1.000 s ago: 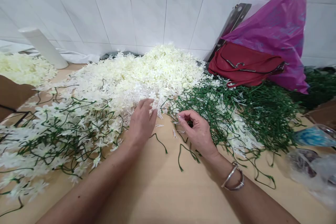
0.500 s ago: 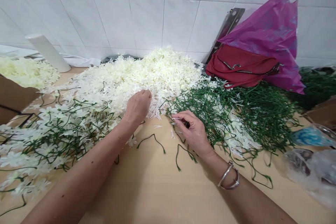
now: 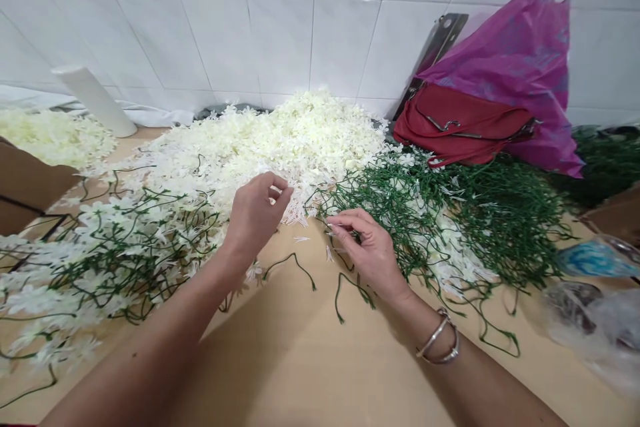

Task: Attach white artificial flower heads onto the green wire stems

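Observation:
My left hand (image 3: 256, 217) hovers at the front of a heap of cream-white artificial flower heads (image 3: 310, 130). Its thumb and forefinger are pinched together; whatever is between them is too small to make out. Below its fingertips lie many thin white stamens (image 3: 297, 210). My right hand (image 3: 371, 250), with a silver bangle (image 3: 440, 340) at the wrist, is closed in a pinch on a small white stamen (image 3: 330, 227). It rests beside a tangle of green plastic stems (image 3: 400, 207). Loose green stems (image 3: 295, 259) lie on the table between my forearms.
Assembled white flowers on green stems (image 3: 140, 247) are piled at left. A white cylinder (image 3: 95, 101) leans behind them, near a cardboard box (image 3: 30, 187). At back right are a red handbag (image 3: 460, 123) and a purple plastic bag (image 3: 525, 73). A clear bag (image 3: 600, 327) lies at right.
My left hand has drawn back slightly from the flower heap and turned, so its thumb and forefinger now show. My right hand has stayed nearly in place.

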Demonstrator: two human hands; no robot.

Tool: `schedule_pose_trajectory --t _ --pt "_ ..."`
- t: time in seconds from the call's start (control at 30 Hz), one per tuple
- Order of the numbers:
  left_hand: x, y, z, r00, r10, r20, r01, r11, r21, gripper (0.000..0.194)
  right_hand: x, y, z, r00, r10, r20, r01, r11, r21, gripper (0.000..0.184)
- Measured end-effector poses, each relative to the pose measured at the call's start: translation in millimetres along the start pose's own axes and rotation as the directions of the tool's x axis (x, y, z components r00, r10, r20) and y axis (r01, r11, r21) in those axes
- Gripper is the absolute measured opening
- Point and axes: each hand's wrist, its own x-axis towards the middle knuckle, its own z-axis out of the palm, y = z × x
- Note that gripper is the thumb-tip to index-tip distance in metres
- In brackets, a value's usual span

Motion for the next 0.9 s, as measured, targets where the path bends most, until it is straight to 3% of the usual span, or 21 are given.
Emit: schedule_pose_trajectory --t 0.07,0.13,0.2,0.3,0.43,0.67,0.9 --pt "-16.7 7.3 0.9 0.965 -0.227 0.135 0.256 0.927 -0.273 0.026 -2.2 -4.7 1.3 1.000 -0.004 0.014 0.004 1.000 0.025 0.015" --pt "-34.1 10.1 6.5 0.906 -0.325 0.272 0.422 0.755 -0.502 0.032 -4.9 -8.5 2.9 1.000 -0.005 0.016 0.004 0.999 0.041 0.012" --pt "-50.2 10.1 13.9 0.863 -0.357 0.357 0.505 0.595 -0.625 0.034 -7.5 -11.2 4.8 1.000 -0.003 0.012 0.002 0.999 0.040 0.008" --pt "-68.0 9.6 22.5 0.841 -0.358 0.406 0.539 0.484 -0.689 0.033 -10.6 -14.2 7.6 1.000 0.002 0.018 -0.002 1.000 0.017 0.006" --pt "-76.1 10.9 26.0 0.853 -0.336 0.399 0.520 0.486 -0.702 0.031 -11.5 -17.7 10.2 0.999 0.031 0.037 -0.031 0.999 0.013 0.004" --pt "-75.6 9.2 27.9 0.880 -0.277 0.387 0.474 0.580 -0.663 0.028 -11.3 -18.8 12.1 0.970 0.226 0.090 -0.231 0.972 0.050 0.015" --pt "-78.9 4.8 33.4 0.883 -0.235 0.407 0.458 0.624 -0.633 0.026 -15.3 -18.3 16.6 0.968 0.244 0.054 -0.248 0.965 0.080 0.027"
